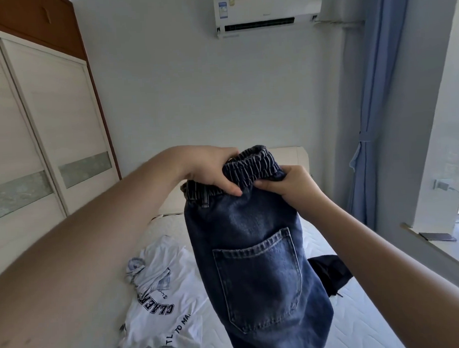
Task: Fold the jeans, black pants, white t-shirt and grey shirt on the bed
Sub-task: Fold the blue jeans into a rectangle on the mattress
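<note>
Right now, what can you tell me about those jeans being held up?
The jeans are dark blue washed denim with a gathered elastic waistband and a stitched back pocket facing the camera. They hang lengthwise above the bed, lifted clear at the top, both hands gripping the waistband: left hand, right hand.

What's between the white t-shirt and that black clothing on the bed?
In the head view, the jeans hang between the white t-shirt and black pants, held up by both hands.
</note>
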